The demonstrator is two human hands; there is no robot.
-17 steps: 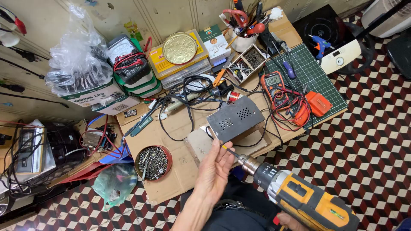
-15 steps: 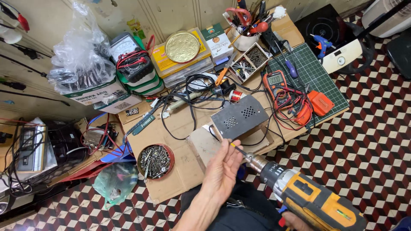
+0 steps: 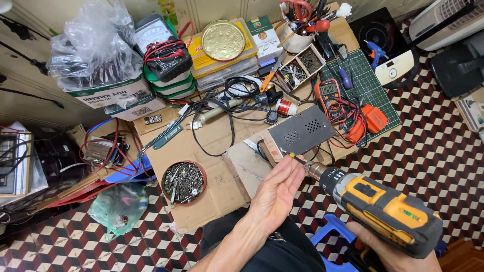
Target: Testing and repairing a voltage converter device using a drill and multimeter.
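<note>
A round red dish of loose screws (image 3: 183, 181) sits on the cardboard at lower centre, with a crumpled green plastic bag (image 3: 119, 207) on the checkered floor to its left. Toward the top, a gold round tin lid (image 3: 223, 40) lies on stacked flat boxes, beside a black meter wrapped in red leads (image 3: 167, 58). An orange multimeter (image 3: 328, 94) rests at the left edge of the green cutting mat (image 3: 370, 85) at upper right, and a clear bag (image 3: 93, 45) bulges over a box at upper left.
</note>
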